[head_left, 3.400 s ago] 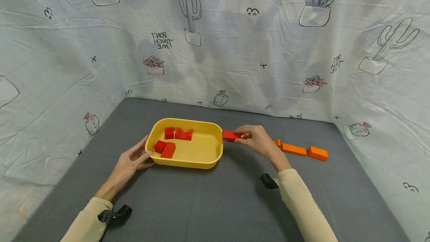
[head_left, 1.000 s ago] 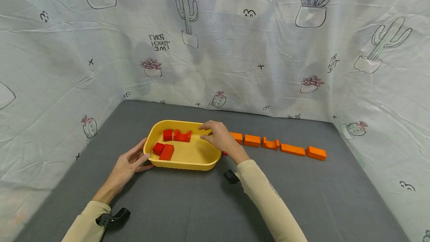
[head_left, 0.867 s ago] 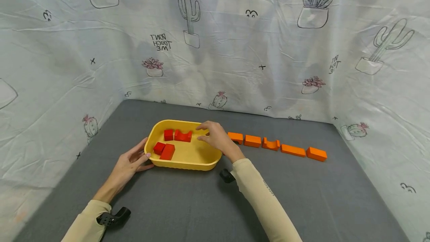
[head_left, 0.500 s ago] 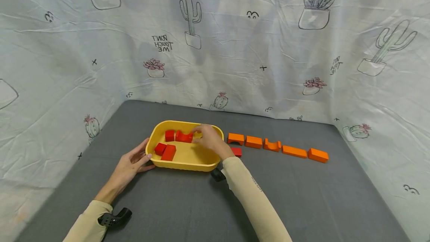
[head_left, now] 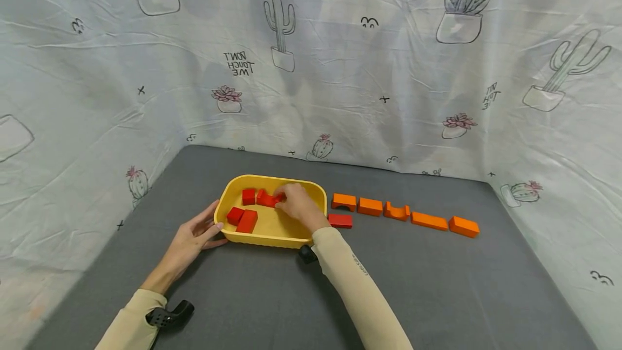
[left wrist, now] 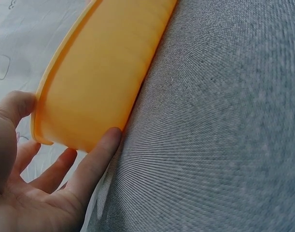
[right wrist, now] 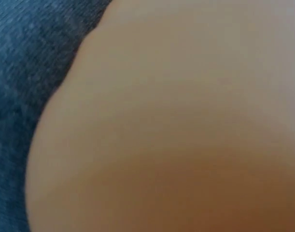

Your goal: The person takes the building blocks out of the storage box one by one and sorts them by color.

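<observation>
tray: one, yellow (head_left: 267, 239), just below and left of the frame's centre.
red blocks: five; four lie in the tray, namely one red arch (head_left: 265, 199), one brick (head_left: 247, 221) and two cubes (head_left: 235, 215), and a fifth, the loose red block (head_left: 340, 221), lies just right of the tray.
orange blocks: five (head_left: 370, 206), in one row running toward the frame's right.
hands: two; the right hand (head_left: 298, 204), reaching into the tray, pinches the red arch's right end; the left hand (head_left: 190, 235), left of centre, spreads its fingers against the tray's left end, touching without clenching.
right wrist view: too blurred to tell.
table: one, grey (head_left: 243, 296), across the lower frame.
</observation>
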A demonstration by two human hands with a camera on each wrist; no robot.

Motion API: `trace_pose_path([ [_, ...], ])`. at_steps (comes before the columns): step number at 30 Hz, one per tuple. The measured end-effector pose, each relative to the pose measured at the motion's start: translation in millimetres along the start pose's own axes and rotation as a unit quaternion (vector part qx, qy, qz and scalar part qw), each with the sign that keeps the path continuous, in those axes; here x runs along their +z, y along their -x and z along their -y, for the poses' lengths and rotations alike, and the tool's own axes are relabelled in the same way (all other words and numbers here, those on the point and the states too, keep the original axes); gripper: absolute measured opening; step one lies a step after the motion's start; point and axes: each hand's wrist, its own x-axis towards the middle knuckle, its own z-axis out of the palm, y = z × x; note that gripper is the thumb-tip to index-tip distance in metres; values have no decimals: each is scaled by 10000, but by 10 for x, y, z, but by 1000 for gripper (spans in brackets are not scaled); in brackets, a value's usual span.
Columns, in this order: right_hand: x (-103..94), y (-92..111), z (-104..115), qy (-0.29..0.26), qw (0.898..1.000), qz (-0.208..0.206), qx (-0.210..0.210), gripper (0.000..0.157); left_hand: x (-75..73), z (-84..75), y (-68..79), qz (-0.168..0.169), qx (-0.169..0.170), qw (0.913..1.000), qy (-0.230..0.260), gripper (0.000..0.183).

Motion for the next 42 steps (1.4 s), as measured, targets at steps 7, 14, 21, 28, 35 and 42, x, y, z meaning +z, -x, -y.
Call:
trace_pose_path([
  [7, -60, 43, -26, -180, 9998, -95, 49, 23, 6, 17, 3, -22, 46, 10000, -51, 67],
  [14, -286, 161, -54, -456, 9989, -25, -117, 22, -20, 8, 4, 25, 187, 9997, -133, 67],
  [21, -484, 339, -167, -828, 9961, -122, -296, 27, -10, -11, -25, 54, 66, 10000, -32, 67],
  [28, -541, 469, -301, -948, 9945, -297, -334, 27, -7, 14, -24, -2, 60, 9999, -90, 67],
  [35, -652, 648, -428, -1185, 9911, -472, -382, 27, -4, 24, -16, 27, 79, 9999, -60, 68],
  [42, -819, 847, -627, -1208, 9897, -643, -422, 25, -5, 27, -19, 14, 93, 10000, -23, 68],
])
